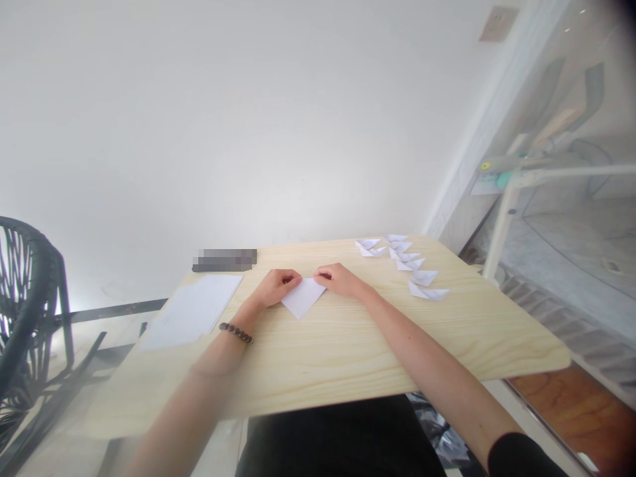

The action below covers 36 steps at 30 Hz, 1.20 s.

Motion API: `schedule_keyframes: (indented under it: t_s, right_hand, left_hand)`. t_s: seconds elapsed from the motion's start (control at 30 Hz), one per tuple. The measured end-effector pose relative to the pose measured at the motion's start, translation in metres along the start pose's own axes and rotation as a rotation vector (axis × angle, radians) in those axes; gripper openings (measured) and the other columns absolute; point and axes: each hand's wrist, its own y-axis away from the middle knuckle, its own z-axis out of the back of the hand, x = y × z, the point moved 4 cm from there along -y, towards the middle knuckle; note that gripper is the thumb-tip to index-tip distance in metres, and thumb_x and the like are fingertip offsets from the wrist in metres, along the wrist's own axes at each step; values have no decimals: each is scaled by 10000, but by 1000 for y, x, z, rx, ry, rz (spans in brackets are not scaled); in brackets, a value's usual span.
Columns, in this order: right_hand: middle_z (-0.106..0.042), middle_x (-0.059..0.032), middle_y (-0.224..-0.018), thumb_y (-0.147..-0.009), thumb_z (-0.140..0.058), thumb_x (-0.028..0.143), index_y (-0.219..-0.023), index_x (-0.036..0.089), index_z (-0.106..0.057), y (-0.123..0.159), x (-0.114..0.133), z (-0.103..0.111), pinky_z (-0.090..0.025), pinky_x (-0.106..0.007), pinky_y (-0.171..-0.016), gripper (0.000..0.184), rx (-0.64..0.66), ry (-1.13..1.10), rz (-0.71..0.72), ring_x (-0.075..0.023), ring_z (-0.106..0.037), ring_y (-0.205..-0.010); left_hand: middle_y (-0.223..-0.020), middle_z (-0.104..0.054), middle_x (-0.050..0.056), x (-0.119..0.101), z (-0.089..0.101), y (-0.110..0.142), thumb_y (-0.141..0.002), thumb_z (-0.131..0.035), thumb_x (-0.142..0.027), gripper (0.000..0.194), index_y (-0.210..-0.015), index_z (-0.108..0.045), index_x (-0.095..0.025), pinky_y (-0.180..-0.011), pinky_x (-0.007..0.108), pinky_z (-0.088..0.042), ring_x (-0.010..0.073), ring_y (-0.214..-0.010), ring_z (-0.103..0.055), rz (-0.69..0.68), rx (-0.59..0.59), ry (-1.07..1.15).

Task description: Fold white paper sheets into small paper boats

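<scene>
1. Lying between the left hand (279, 286) and the right hand (338, 279), the paper (302, 298) is grasped by both; whether it is rested on the table (308, 364) or held just above it cannot be told.
2. Its upper left edge is pinched from ten o'clock by the left hand.
3. Its upper right edge is pinched from two o'clock by the right hand. Neither hand is nearer, as the paper is touched by both.
4. One corner is pointed to six o'clock; from there the longer visible edge is slanted toward two o'clock. The full long axis is hidden.
5. From the paper, boats (408, 265) are set well apart toward two to three o'clock; sheets (199, 308) are laid at nine.
</scene>
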Motion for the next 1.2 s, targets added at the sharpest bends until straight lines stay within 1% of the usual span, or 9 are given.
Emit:
schedule_keyframes:
  t_s: [0.13, 0.23, 0.3, 0.4, 0.67, 0.97, 1.07, 1.2]
  right_hand:
    - [-532, 13, -640, -743, -410, 232, -683, 137, -580, 1, -1, 2, -291, -199, -538, 204, -17, -7, -2, -79, -396, -568]
    - [-522, 13, -610, -753, -419, 272, -659, 134, -578, 1, 1, -1, -284, -202, -529, 232, -40, -3, -2, -80, -390, -556]
    - [-534, 10, -607, -752, -438, 298, -663, 133, -587, 1, 3, -3, -287, -205, -535, 240, -43, 11, 7, -81, -394, -552]
    - [-557, 4, -622, -752, -443, 286, -676, 133, -599, 0, 4, -5, -291, -207, -543, 232, -50, 27, 11, -85, -409, -559]
    - [-569, 2, -641, -757, -433, 282, -685, 134, -602, -1, 2, -6, -292, -205, -546, 236, -47, 50, 16, -84, -418, -566]
    - [-544, 11, -636, -754, -415, 253, -683, 135, -591, -1, 1, -4, -291, -199, -548, 223, -26, 15, 1, -82, -417, -580]
    - [-548, 7, -646, -760, -410, 263, -691, 134, -589, -1, 1, -4, -292, -198, -550, 231, -20, 9, -7, -82, -416, -582]
    - [-526, 12, -618, -758, -418, 284, -665, 131, -576, -1, 3, -6, -285, -198, -545, 239, -28, 18, 17, -80, -399, -573]
  left_hand:
    - [-628, -559, 17, 1, 0, 0, -759, -430, -418, 342, -739, -609, -127, -457, 202, -319, 109, -537, -454, 6, -8, 3]
    - [-643, -570, 25, 1, -1, 1, -754, -432, -419, 344, -743, -610, -126, -467, 206, -335, 117, -552, -466, 8, -16, 21]
    - [-651, -575, 30, 1, -3, 1, -751, -434, -421, 346, -751, -611, -124, -470, 208, -344, 122, -561, -473, 16, -17, 32]
    - [-644, -576, 29, 1, -4, 0, -750, -436, -420, 344, -754, -612, -125, -469, 208, -347, 124, -560, -477, 21, -9, 32]
    - [-651, -589, 25, 2, -4, 0, -763, -434, -411, 332, -767, -611, -131, -472, 206, -343, 119, -551, -484, 17, 20, 17]
    - [-603, -563, 11, 0, -4, 0, -751, -445, -418, 333, -739, -610, -129, -456, 207, -328, 105, -516, -458, 5, 0, 18]
    - [-615, -569, 16, 0, -5, 0, -756, -441, -427, 345, -748, -608, -125, -457, 205, -328, 107, -526, -467, 6, 11, 22]
    - [-641, -579, 18, 1, -5, 0, -764, -430, -436, 357, -764, -604, -125, -467, 202, -334, 111, -550, -479, 2, 25, 5]
